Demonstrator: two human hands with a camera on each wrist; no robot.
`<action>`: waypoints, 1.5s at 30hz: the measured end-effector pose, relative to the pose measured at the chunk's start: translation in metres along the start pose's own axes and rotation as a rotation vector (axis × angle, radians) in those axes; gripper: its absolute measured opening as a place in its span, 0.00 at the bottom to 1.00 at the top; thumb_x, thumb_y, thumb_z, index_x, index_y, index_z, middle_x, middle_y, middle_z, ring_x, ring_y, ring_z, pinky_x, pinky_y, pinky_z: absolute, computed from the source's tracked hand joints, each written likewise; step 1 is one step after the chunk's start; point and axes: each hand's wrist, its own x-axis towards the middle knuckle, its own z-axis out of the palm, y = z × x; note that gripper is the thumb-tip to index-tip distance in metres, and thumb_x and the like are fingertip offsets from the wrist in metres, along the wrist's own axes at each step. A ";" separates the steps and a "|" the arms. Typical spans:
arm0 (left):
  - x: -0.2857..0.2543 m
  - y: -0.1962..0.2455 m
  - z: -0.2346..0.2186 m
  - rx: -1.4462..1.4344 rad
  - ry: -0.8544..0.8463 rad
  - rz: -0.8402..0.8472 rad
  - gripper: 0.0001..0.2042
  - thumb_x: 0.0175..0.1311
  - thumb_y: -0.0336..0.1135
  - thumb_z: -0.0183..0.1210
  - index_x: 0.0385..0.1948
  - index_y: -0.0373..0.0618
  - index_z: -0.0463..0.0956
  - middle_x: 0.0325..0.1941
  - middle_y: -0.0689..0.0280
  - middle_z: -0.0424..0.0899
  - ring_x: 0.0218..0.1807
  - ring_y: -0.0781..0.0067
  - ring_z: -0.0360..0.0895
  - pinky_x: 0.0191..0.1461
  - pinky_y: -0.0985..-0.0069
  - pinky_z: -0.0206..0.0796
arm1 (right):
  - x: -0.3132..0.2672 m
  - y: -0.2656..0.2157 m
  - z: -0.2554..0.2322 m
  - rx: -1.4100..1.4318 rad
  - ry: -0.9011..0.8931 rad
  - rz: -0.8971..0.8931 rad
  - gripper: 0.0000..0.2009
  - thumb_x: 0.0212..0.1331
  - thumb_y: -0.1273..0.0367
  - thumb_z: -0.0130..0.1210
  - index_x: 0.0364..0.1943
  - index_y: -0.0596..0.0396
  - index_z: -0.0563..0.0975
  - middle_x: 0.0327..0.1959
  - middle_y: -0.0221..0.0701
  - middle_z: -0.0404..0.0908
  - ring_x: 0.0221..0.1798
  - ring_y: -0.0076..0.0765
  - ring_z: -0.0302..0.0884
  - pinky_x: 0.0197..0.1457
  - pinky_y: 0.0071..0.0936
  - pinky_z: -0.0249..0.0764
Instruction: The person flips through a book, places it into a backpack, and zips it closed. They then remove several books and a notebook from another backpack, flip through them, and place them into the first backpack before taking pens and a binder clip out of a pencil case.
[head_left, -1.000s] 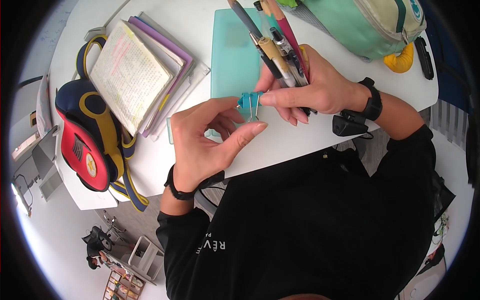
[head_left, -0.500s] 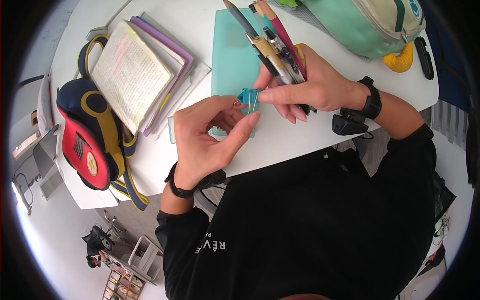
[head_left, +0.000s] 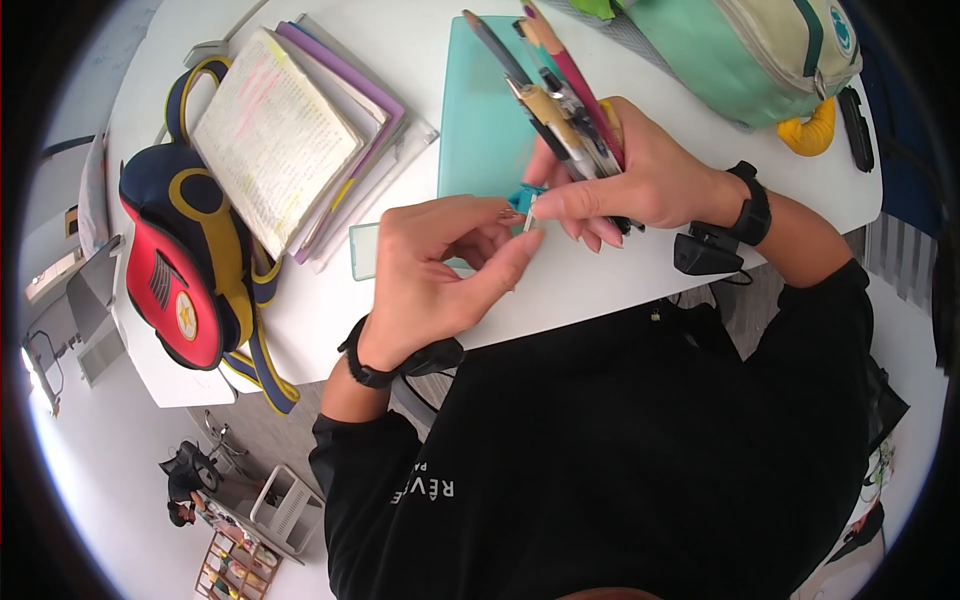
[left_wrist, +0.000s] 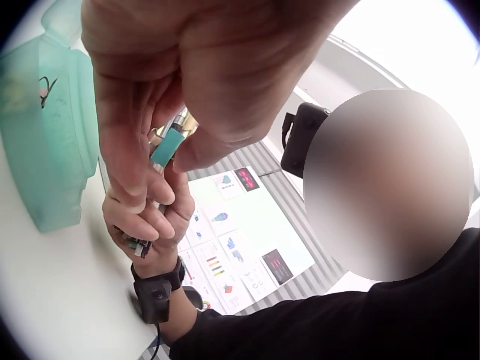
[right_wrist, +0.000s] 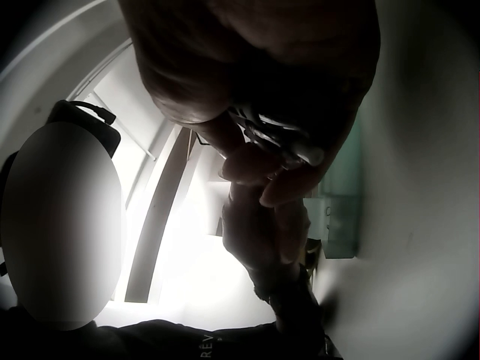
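A small teal binder clip with metal wire handles is between the two hands, above the table. My left hand pinches it with thumb and fingertips; the left wrist view shows its teal body beside the left thumb. My right hand grips a bundle of pens and pencils, tips pointing away from the body. The right thumb also reaches the clip, covering part of it. Behind the hands lies a translucent teal case, partly hidden by them.
Stacked books and folders lie left of the case, beside a red and navy bag with yellow-edged straps. A mint green bag stands at the back right, near a black object. The table's front edge runs close before the torso.
The left hand has come closer to the right hand, and the clip has turned, its handles now mostly covered by fingers. The right hand keeps its grip on the pens. The head view has shifted slightly.
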 end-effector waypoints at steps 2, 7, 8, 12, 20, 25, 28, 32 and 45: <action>0.000 -0.005 0.000 0.056 -0.083 0.064 0.08 0.58 0.28 0.70 0.30 0.32 0.82 0.21 0.65 0.83 0.19 0.82 0.79 0.24 0.84 0.69 | -0.001 0.003 0.002 0.030 0.031 -0.019 0.13 0.61 0.67 0.66 0.38 0.65 0.79 0.21 0.35 0.81 0.16 0.24 0.77 0.20 0.20 0.73; 0.001 0.002 -0.010 0.332 -0.072 0.359 0.16 0.50 0.37 0.77 0.35 0.37 0.83 0.22 0.64 0.82 0.22 0.73 0.80 0.26 0.81 0.69 | -0.004 -0.006 0.007 0.052 0.052 -0.030 0.09 0.61 0.70 0.64 0.33 0.63 0.80 0.20 0.36 0.81 0.15 0.23 0.76 0.20 0.21 0.74; -0.002 0.008 -0.015 0.353 -0.059 0.348 0.16 0.50 0.37 0.77 0.35 0.37 0.83 0.22 0.64 0.82 0.22 0.73 0.80 0.26 0.81 0.69 | -0.005 -0.005 0.008 0.025 0.079 -0.019 0.08 0.62 0.70 0.63 0.33 0.63 0.79 0.20 0.36 0.81 0.15 0.23 0.76 0.20 0.21 0.74; -0.010 0.046 -0.018 0.854 0.106 0.686 0.21 0.40 0.40 0.80 0.35 0.39 0.84 0.20 0.67 0.78 0.20 0.73 0.76 0.23 0.78 0.68 | 0.002 0.002 0.001 0.042 0.093 -0.129 0.08 0.64 0.69 0.61 0.34 0.62 0.78 0.20 0.34 0.80 0.15 0.24 0.75 0.20 0.20 0.73; -0.048 0.139 0.026 0.680 0.052 0.486 0.12 0.31 0.31 0.69 0.21 0.38 0.80 0.19 0.63 0.76 0.17 0.73 0.70 0.17 0.79 0.56 | 0.005 0.011 -0.005 0.009 0.141 -0.206 0.08 0.65 0.68 0.60 0.35 0.59 0.77 0.21 0.31 0.79 0.14 0.20 0.71 0.22 0.23 0.74; -0.046 0.155 0.025 0.739 -0.098 0.391 0.13 0.33 0.37 0.74 0.22 0.45 0.82 0.21 0.69 0.75 0.19 0.75 0.71 0.19 0.80 0.58 | 0.002 0.008 -0.001 -0.058 0.218 -0.111 0.07 0.67 0.69 0.57 0.36 0.57 0.72 0.18 0.32 0.76 0.13 0.23 0.71 0.19 0.20 0.68; -0.042 0.158 0.016 0.809 -0.166 0.332 0.14 0.34 0.41 0.77 0.22 0.50 0.83 0.21 0.73 0.75 0.19 0.77 0.71 0.20 0.81 0.59 | 0.004 0.014 -0.008 -0.033 0.166 -0.172 0.07 0.67 0.69 0.57 0.36 0.57 0.72 0.18 0.32 0.77 0.13 0.24 0.72 0.18 0.19 0.67; -0.015 0.128 -0.020 0.988 -0.195 0.402 0.07 0.48 0.30 0.73 0.30 0.46 0.87 0.18 0.68 0.82 0.18 0.76 0.76 0.23 0.81 0.64 | 0.002 0.007 -0.005 0.038 0.158 -0.189 0.09 0.66 0.67 0.60 0.37 0.60 0.78 0.23 0.33 0.79 0.15 0.19 0.72 0.24 0.24 0.77; 0.013 0.012 0.003 -0.089 0.015 -0.073 0.16 0.54 0.37 0.74 0.34 0.31 0.83 0.21 0.67 0.83 0.20 0.86 0.76 0.24 0.88 0.66 | 0.000 0.000 -0.006 0.063 0.118 -0.217 0.08 0.62 0.70 0.64 0.37 0.62 0.80 0.24 0.34 0.82 0.16 0.22 0.75 0.23 0.23 0.76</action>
